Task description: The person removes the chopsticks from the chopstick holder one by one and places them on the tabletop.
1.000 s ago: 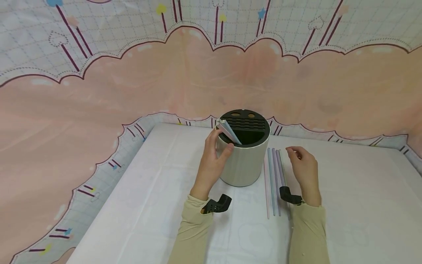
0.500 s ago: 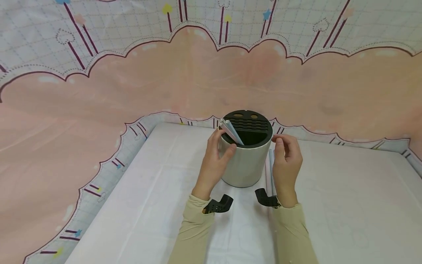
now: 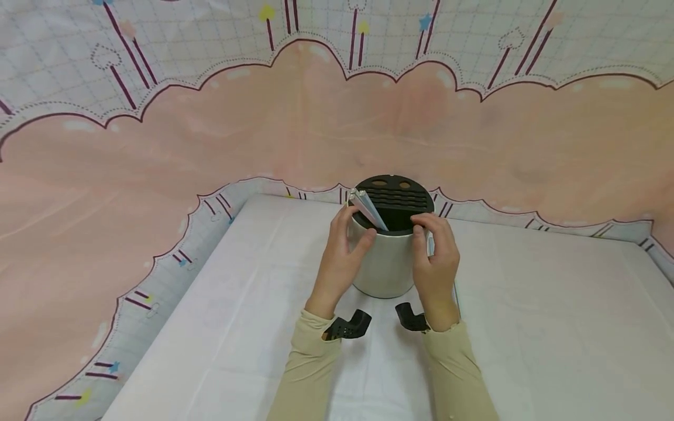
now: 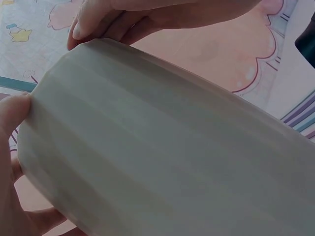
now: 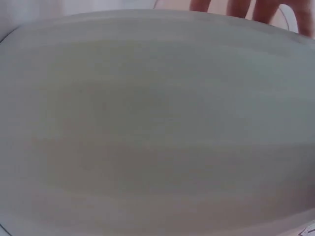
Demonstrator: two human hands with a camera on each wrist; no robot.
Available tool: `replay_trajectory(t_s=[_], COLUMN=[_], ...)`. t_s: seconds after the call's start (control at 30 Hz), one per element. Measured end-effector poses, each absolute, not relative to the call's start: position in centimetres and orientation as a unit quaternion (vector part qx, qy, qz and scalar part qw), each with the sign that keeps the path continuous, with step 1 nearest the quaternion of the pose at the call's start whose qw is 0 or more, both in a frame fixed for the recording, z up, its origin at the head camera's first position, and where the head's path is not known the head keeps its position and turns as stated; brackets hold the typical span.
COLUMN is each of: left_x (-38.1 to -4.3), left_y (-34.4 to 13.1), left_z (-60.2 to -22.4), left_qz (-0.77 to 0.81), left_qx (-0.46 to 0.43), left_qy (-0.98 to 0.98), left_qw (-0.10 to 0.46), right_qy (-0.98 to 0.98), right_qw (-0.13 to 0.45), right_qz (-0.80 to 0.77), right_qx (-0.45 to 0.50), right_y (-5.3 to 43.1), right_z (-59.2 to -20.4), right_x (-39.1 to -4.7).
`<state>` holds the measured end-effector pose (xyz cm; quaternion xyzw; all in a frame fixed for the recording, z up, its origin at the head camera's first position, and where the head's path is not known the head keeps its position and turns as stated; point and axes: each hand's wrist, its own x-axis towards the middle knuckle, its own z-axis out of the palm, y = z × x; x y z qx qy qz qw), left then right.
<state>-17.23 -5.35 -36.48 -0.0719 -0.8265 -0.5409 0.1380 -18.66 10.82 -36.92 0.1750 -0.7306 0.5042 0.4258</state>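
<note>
A pale grey cylindrical utensil holder (image 3: 383,269) with a slotted black lid stands upright before me. Pale pink and light blue straws (image 3: 372,211) lean out of its opening on the left. My left hand (image 3: 339,257) grips the holder's left side near the top, thumb on the front wall. At the opposite side, my right hand (image 3: 437,254) holds the rim, with its fingertips over the edge and its thumb just below. The left wrist view shows the right hand's bent fingers (image 4: 101,22) at the top edge. Mostly wall fills the right wrist view.
More pastel straws (image 4: 301,116) lie on the white tabletop (image 3: 553,316), right of the holder; my right hand hides most of them in the head view. A patterned pink and white cloth (image 3: 237,134) hangs behind the table.
My right hand has moved left from beside the loose straws to the holder's right rim. The left hand has kept its grip, and the holder stands in the same place.
</note>
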Motion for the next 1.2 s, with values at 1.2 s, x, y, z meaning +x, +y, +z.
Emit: replay_trajectory(t_s=[1.2], left_x=[-17.7], left_y=[-4.8], left_z=[-36.6], left_qz=[-0.531], left_qx=[-0.084], left_qy=[-0.822], left_qw=[0.190], right_qy=[-0.817], right_qw=[0.352], right_qz=[0.403], right_qx=[0.213], right_y=[9.9], right_z=[-34.1], right_x=[-18.5])
